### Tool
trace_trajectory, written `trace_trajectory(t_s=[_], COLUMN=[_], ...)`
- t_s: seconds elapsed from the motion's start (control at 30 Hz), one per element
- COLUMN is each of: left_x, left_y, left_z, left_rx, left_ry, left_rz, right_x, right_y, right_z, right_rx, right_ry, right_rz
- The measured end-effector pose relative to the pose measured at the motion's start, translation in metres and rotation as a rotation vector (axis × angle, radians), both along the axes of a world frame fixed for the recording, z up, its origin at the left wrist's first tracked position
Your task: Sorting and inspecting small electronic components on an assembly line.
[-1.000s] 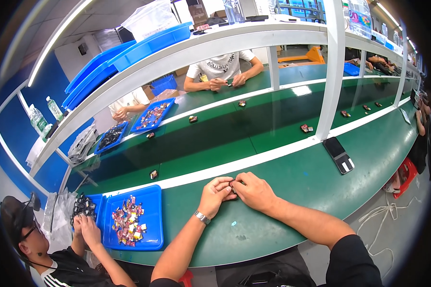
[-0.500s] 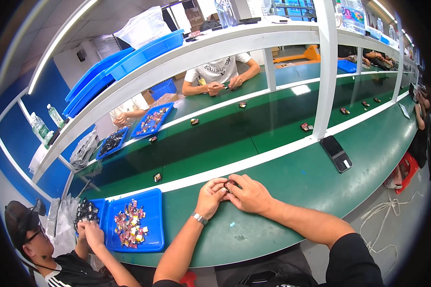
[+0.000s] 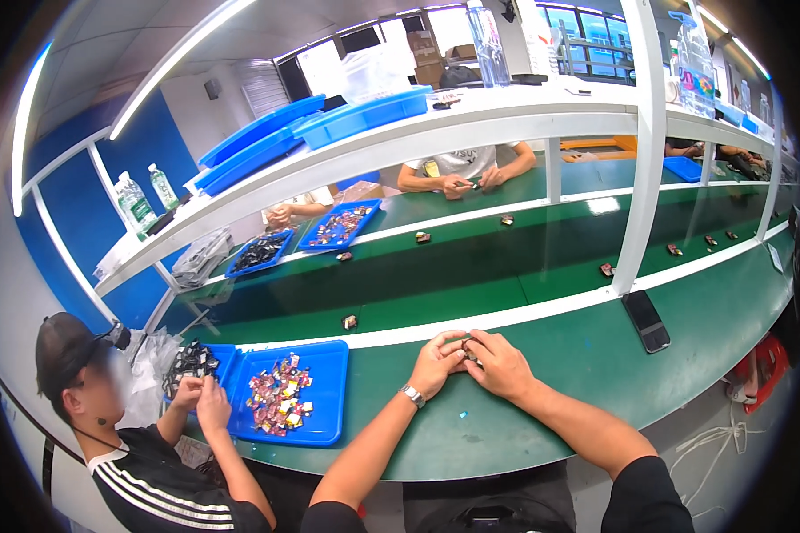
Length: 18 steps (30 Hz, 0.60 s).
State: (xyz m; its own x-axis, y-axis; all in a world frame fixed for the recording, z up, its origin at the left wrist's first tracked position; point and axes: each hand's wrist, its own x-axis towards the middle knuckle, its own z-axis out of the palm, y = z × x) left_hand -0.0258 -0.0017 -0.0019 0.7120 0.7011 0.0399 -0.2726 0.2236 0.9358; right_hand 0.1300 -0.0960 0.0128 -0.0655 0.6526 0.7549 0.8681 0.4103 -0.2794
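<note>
Both of my hands meet over the green table, fingers closed together around one small dark part with a reddish patch (image 3: pixel 469 352). My left hand (image 3: pixel 436 366), with a metal watch on its wrist, grips it from the left. From the right, my right hand (image 3: pixel 505 368) pinches the same part, and its fingers cover most of it, so its exact kind is hidden. A tiny light-blue scrap (image 3: pixel 463 415) lies on the table below my hands.
To my left stands a blue tray (image 3: pixel 333 417) of small red, yellow and white parts. Beside it, a co-worker (image 3: pixel 142 471) handles parts near a tray of black pieces (image 3: pixel 192 362). Small parts lie along the conveyor belt (image 3: pixel 480 298). A smartphone (image 3: pixel 646 322) rests near a white post (image 3: pixel 642 178).
The view has shifted, so the scene sits further right in it. My hands stay closed together on the small part. The co-worker's hands have moved away from the black pieces.
</note>
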Motion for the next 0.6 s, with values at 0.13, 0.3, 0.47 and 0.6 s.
trace_trajectory(t_s=[0.13,0.3,0.47,0.6], left_x=[-0.005,-0.044,-0.110,-0.146], left_y=[-0.003,-0.092,-0.186,-0.228], left_z=[-0.005,0.027,0.017,-0.002], left_rx=[0.119,0.816,0.885,0.391], left_ry=[0.173,0.608,0.551,0.585], left_rz=[0.093,-0.012,-0.025,0.207], right_x=[0.019,0.073,0.081,0.093], right_y=[0.013,0.042,0.083,0.127], right_z=[-0.011,-0.015,-0.014,-0.029], right_rx=[0.032,-0.125,-0.259,-0.156], right_ry=[0.065,0.160,0.210,0.110], right_rz=[-0.048,-0.152,-0.226,-0.308])
